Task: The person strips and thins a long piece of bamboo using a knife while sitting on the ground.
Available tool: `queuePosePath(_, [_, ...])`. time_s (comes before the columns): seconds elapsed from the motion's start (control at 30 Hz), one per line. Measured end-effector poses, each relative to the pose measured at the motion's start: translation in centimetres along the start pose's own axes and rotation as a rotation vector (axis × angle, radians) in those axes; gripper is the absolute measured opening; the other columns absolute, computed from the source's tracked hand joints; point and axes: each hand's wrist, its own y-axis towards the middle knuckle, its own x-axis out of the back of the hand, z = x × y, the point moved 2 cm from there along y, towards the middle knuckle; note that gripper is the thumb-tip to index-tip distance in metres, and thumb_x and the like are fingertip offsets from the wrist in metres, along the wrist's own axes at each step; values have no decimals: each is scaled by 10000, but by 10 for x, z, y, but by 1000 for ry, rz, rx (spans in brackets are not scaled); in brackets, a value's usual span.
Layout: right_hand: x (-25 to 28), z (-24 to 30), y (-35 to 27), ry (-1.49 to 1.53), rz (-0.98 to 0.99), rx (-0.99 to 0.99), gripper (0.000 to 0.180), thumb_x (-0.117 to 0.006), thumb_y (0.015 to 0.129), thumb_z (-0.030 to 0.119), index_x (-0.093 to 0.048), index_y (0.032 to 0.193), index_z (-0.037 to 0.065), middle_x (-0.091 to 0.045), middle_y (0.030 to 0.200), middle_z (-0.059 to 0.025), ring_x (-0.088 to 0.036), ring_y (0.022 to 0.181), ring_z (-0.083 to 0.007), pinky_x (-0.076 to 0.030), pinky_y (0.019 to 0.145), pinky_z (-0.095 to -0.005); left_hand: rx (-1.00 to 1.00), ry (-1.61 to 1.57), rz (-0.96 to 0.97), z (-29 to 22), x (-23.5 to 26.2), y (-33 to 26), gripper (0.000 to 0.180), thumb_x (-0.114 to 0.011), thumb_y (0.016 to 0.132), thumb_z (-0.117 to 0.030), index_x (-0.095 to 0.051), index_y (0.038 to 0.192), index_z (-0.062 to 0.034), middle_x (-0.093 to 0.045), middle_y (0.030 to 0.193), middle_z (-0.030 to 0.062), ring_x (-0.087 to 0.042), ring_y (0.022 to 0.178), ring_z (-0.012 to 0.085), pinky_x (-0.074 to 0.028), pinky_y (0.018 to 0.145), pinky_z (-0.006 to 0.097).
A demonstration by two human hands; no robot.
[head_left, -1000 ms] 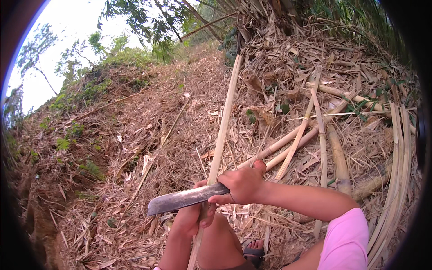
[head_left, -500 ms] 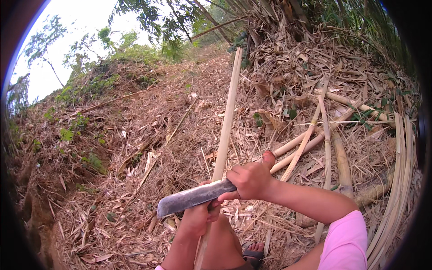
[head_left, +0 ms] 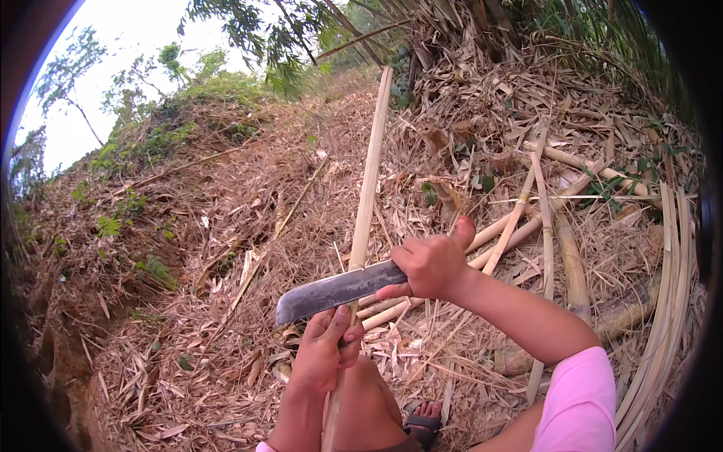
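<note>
My left hand [head_left: 325, 349] is closed round a long pale bamboo strip [head_left: 370, 181], which slants up and away from between my legs. My right hand [head_left: 435, 264] grips the handle of a machete [head_left: 339, 291], most of that handle hidden in the fist. The broad dark blade points left and lies across the strip just above my left hand, its edge against the strip. A small curl of wood seems to lift at the blade's upper side.
Bundled bamboo strips [head_left: 670, 301] lie along the right edge. Several bamboo poles [head_left: 576, 264] and split lengths cross on the ground to the right. Dry leaves and shavings cover the slope. A bamboo clump [head_left: 482, 30] stands behind. My sandalled foot [head_left: 423, 422] is below.
My right hand and the machete have moved up and slightly right along the strip. The strip's top has shifted a little left. More of my left hand's fingers now show below the blade.
</note>
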Motion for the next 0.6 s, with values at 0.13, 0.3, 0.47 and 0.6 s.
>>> queuePosePath(0.13, [6,-4,0,-93,83,2,641,-542,831,696,-581,661,79,-541,564,-82,-614,463,-238,-523,457,-357,14,59,-31,1,0,1,200,-415,1050,-252,-472,1025,-62,-402,668,-18,-298,427,25,-218,362,185])
queuePosePath(0.3, [48,-149,-15,16,158,-932,825,-236,950,699,-596,678,9,-621,641,-161,-644,697,-344,-502,605,-485,80,-18,-40,0,15,-54,178,-425,1034,-221,-465,1057,-48,-411,651,-9,-294,382,46,-221,329,207])
queuePosePath(0.47, [52,-109,0,255,40,-751,877,-211,915,765,-577,625,22,-561,586,-141,-595,599,-269,-427,506,-404,15,-60,37,-15,7,2,234,-427,1035,-261,-464,1151,-63,-434,651,5,-319,377,54,-276,328,198])
queuePosePath(0.6, [29,-39,24,307,68,-461,740,-390,907,724,-584,653,57,-564,587,-122,-606,555,-281,-464,501,-427,23,49,161,-30,0,34,263,-419,1030,-260,-480,1168,-44,-488,672,33,-402,383,87,-334,326,220])
